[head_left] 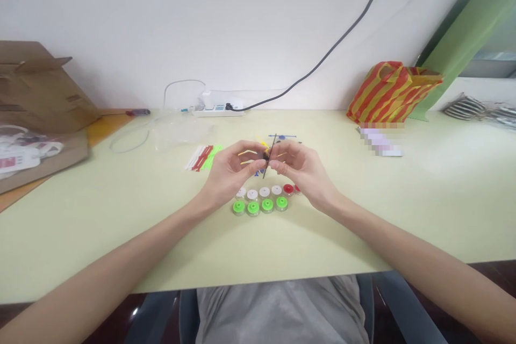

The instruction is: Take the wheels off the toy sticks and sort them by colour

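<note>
Between my two hands, just above the table, is a thin black plastic stick piece (269, 156), tilted and seen nearly edge-on. My left hand (237, 167) pinches it from the left, with thumb and fingers at a small dark part near its middle. From the other side my right hand (301, 167) grips it between thumb and fingertips. Below the hands stand small clear round pieces with white caps (264, 192), red caps (288, 188) and green caps (267, 205). Blue stick pieces (282, 136) and yellow ones lie behind, partly hidden by my fingers.
White, red and green flat strips (202, 158) lie left of my hands. A clear plastic bag (177, 131) and a white power strip (217, 111) are near the wall. A cardboard box (44, 86) stands left, a striped bag (391, 94) right, with a blurred packet (381, 141) before it.
</note>
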{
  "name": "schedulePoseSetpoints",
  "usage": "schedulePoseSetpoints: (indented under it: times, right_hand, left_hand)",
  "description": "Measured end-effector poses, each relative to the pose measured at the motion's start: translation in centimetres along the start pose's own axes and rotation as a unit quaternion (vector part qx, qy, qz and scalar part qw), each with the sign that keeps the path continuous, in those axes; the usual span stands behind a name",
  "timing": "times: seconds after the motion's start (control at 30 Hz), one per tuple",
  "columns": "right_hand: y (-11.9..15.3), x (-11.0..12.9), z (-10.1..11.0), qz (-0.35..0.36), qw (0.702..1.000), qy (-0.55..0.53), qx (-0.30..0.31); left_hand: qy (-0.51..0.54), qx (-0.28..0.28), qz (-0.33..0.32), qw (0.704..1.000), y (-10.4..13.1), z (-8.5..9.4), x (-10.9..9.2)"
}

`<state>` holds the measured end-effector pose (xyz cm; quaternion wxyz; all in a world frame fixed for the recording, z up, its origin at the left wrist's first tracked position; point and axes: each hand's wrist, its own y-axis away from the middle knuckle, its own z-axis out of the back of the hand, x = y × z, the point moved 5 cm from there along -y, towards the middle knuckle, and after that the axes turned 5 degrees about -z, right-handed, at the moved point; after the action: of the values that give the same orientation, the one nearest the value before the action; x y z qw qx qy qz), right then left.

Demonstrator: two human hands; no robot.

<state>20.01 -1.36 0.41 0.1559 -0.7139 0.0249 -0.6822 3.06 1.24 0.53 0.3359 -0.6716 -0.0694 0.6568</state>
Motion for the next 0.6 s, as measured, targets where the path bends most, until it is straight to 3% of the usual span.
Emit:
schedulePoseSetpoints:
  times: [0.27, 0.6]
  right_hand:
    - [-0.1, -0.3, -0.3, 0.016, 0.999, -0.041, 0.023]
    - [-0.5, -1.5, -0.3, -0.087, 0.974, -0.184, 0.098]
  left_hand:
    - [-0.015, -0.011, 0.007, 1.000, 0.6, -0.6, -1.0]
    - [-0.049, 0.002, -0.018, 0.999, 0.3, -0.4, -1.5]
